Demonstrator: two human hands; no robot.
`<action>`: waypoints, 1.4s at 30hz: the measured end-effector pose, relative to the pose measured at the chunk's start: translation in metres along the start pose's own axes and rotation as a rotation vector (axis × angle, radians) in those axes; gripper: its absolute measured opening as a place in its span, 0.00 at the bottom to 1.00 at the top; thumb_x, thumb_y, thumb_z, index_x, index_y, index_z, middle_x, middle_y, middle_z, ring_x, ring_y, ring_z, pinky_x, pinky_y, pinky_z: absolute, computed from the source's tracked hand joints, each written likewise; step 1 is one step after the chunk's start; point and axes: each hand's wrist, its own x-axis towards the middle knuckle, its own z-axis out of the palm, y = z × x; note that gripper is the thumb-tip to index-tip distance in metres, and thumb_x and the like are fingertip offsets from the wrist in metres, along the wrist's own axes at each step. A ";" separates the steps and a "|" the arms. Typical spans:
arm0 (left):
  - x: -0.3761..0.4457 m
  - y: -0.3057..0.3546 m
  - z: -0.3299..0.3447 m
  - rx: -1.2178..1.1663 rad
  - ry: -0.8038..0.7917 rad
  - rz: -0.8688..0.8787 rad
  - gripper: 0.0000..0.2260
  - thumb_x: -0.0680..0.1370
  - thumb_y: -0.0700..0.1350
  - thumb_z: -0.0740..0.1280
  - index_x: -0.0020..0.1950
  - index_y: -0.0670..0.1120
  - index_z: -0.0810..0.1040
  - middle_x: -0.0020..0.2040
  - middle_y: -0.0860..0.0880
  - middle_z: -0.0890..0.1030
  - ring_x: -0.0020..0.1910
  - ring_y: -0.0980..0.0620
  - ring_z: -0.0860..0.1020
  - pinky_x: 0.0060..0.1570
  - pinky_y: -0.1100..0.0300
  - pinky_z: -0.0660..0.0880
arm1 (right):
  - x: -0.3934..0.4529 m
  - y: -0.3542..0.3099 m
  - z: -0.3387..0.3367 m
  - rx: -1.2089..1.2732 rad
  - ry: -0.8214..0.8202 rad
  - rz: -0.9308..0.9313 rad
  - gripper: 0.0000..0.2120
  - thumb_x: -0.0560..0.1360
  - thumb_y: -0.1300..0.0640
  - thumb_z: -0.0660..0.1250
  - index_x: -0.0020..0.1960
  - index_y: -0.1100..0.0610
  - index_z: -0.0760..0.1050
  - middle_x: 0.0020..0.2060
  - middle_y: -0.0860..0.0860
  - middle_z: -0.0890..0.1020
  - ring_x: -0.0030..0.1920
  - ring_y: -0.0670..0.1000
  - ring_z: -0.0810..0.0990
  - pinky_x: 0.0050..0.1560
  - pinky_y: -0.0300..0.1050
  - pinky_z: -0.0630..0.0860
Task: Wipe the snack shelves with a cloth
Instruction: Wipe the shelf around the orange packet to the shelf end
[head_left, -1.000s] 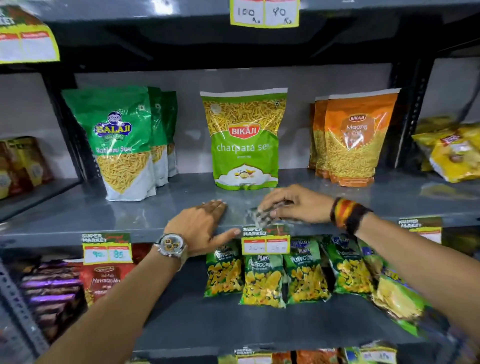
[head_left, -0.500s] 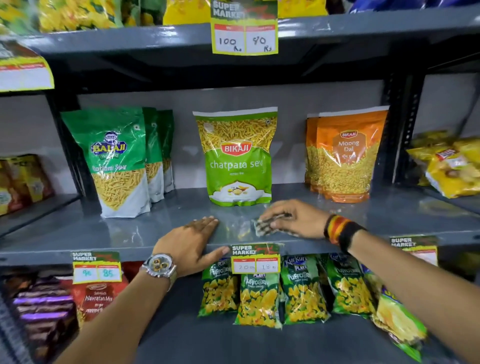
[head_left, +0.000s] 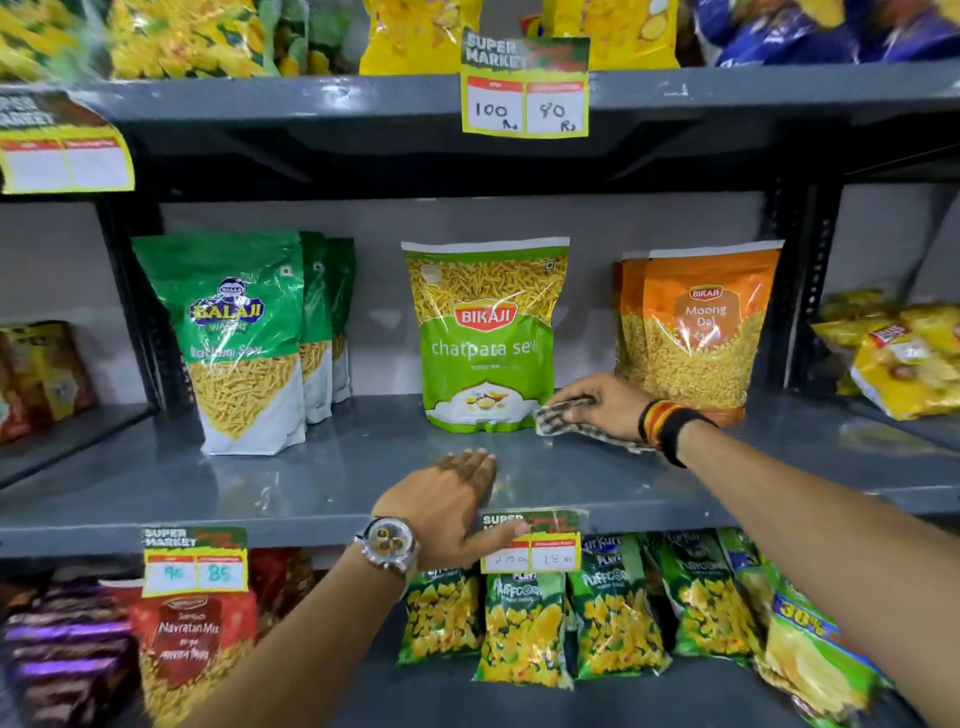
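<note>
Curling its grip round the cloth (head_left: 557, 419), right hand (head_left: 607, 402) presses shelf (head_left: 311, 480); left hand (head_left: 448, 501) lies spread.

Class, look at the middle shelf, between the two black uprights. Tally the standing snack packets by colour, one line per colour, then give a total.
Dark green packets: 3
Light green packet: 1
Orange packets: 2
Total on the middle shelf: 6
</note>
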 end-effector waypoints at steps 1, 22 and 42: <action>0.001 -0.001 0.003 0.003 -0.001 -0.005 0.42 0.79 0.72 0.49 0.80 0.41 0.57 0.80 0.41 0.63 0.77 0.44 0.64 0.72 0.51 0.65 | 0.009 0.003 0.006 -0.012 -0.011 -0.008 0.12 0.76 0.60 0.69 0.58 0.51 0.82 0.58 0.50 0.83 0.58 0.48 0.79 0.58 0.42 0.73; 0.001 0.000 0.007 -0.004 0.007 -0.057 0.44 0.76 0.75 0.44 0.79 0.44 0.61 0.79 0.43 0.66 0.76 0.44 0.67 0.69 0.46 0.71 | -0.098 -0.001 -0.016 0.100 -0.196 -0.154 0.11 0.79 0.56 0.65 0.59 0.48 0.79 0.53 0.40 0.83 0.52 0.39 0.80 0.56 0.34 0.74; 0.024 0.035 -0.005 0.035 0.042 0.063 0.41 0.78 0.71 0.45 0.79 0.43 0.62 0.78 0.42 0.67 0.71 0.42 0.73 0.63 0.46 0.75 | -0.069 0.025 -0.036 0.135 0.177 0.036 0.13 0.78 0.62 0.65 0.62 0.56 0.79 0.57 0.48 0.79 0.59 0.46 0.74 0.61 0.40 0.66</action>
